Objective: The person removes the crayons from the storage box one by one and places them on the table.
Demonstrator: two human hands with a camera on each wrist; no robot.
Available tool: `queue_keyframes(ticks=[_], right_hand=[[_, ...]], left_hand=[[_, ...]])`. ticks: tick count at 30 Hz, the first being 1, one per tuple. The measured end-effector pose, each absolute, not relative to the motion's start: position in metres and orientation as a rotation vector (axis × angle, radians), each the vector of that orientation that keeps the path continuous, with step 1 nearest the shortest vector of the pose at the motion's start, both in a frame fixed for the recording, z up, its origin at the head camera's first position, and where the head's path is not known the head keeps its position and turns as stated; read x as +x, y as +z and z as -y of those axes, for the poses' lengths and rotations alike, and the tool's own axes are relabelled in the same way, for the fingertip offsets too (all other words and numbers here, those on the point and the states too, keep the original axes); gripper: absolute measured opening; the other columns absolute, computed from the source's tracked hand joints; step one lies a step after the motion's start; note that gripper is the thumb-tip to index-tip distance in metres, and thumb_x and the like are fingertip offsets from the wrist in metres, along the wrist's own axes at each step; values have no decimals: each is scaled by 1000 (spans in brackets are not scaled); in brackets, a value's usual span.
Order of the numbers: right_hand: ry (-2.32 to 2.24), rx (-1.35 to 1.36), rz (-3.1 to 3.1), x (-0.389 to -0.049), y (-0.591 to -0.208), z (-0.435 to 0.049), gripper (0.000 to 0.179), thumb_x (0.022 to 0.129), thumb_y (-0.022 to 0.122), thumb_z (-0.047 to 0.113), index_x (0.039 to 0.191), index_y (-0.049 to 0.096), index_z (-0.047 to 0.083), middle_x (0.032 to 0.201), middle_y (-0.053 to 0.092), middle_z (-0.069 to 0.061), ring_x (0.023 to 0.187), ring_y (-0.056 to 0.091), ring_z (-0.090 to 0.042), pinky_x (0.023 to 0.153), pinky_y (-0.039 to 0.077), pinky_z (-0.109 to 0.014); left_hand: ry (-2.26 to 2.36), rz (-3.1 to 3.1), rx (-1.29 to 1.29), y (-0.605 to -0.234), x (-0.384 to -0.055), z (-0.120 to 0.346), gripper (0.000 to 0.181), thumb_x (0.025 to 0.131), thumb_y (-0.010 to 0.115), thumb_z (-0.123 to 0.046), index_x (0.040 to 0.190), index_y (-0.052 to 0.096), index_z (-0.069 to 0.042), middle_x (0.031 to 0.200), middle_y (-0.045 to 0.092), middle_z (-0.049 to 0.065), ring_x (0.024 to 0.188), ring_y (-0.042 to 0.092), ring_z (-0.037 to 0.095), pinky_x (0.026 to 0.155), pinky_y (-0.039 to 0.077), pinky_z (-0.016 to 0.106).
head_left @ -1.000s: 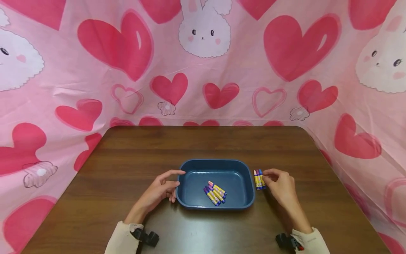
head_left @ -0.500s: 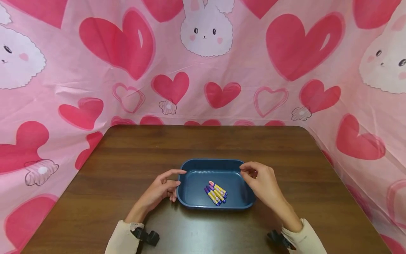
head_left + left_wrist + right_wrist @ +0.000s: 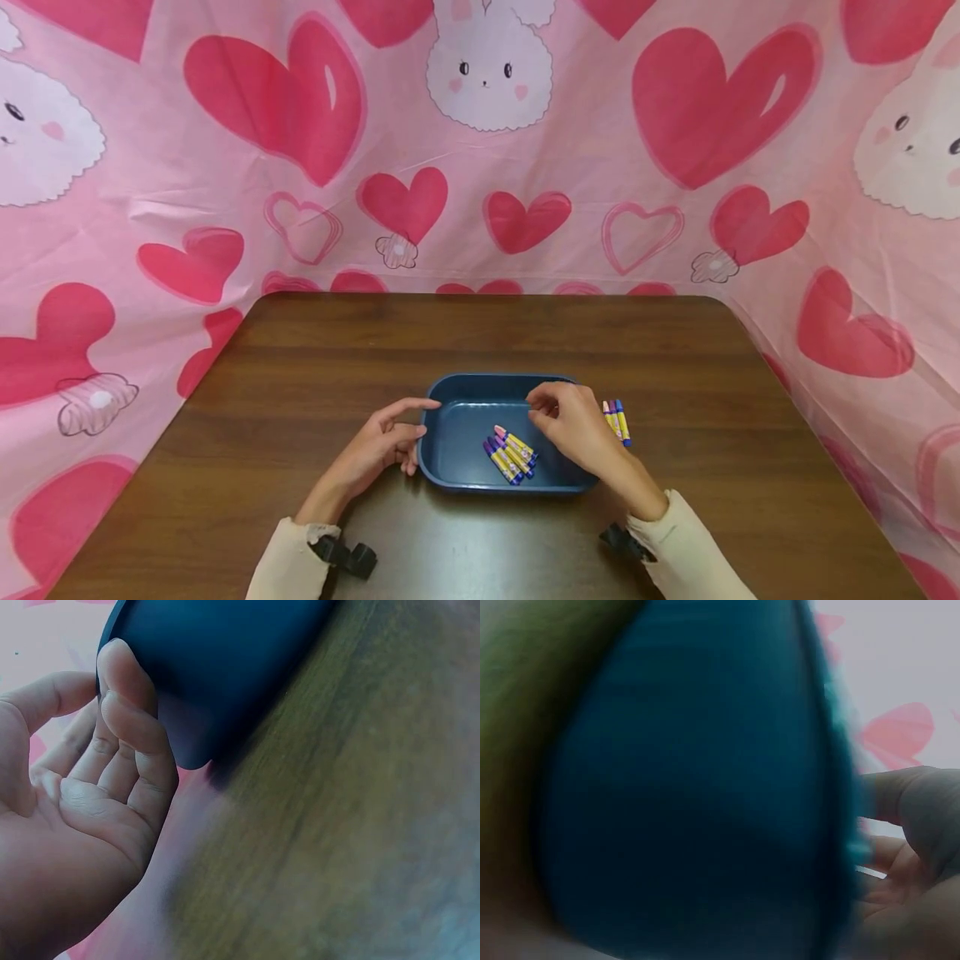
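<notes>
My left hand (image 3: pixel 375 446) holds the left side of a deep blue tray (image 3: pixel 461 429), the index finger reaching over the rim. Seen from the left wrist, my thumb is at the tray's edge and the curled fingertips (image 3: pixel 124 724) lie against its outer wall. Inside the tray, several yellow-wrapped crayons (image 3: pixel 510 457) lie in a loose bunch. My right hand (image 3: pixel 573 421) hovers over the tray's right part, thumb and fingers bent towards each other. I cannot tell whether they pinch anything; in the right wrist view the blurred tray wall (image 3: pixel 697 772) hides the fingertips.
Three more crayons (image 3: pixel 617 422) lie side by side on the brown wooden table (image 3: pixel 337 350), just right of the tray. A pink curtain (image 3: pixel 480 167) with hearts and rabbits hangs behind the table and along both sides.
My right hand has moved left, from beside the crayons on the table, past the tray's right rim, to above the tray. The left hand and the tray have stayed in place.
</notes>
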State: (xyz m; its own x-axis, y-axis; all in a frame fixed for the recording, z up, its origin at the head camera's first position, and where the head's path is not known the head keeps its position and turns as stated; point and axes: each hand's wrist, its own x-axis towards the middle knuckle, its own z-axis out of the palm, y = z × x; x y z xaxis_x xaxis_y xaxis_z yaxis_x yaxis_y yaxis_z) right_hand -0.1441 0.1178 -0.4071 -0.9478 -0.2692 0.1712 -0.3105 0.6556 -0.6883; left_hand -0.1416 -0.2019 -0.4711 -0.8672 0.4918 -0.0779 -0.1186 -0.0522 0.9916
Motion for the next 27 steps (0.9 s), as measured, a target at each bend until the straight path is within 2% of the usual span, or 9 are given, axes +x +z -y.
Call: queue_keyframes(ticks=[12,21,27], right_hand=[[1075,683,2967,-150,-446,-105,7,84,71,-1,90,73,1,74,67,2,65,58,-6,63,52,-27],[1045,727,2973,-150,-447,-102,7,81,78,4,84,71,4,71,61,4,65,54,-7,61,49,-25],[1000,771,2967,-150,-447,-104,4,81,74,4,79,71,6,70,60,5,64,53,-8,60,48,-25]], left_hand=[[1969,-1827,428,-471,-142,202,45,102,54,-16,144,45,-2,68,59,7,56,61,19,55,51,29],[1965,-1821,445,-469,-142,203,44,103,52,-15,144,45,-2,68,62,7,56,61,18,55,51,28],[1966,-1835,445,-470,-142,202,43,103,52,-15,143,46,-2,67,62,8,56,61,18,55,51,28]])
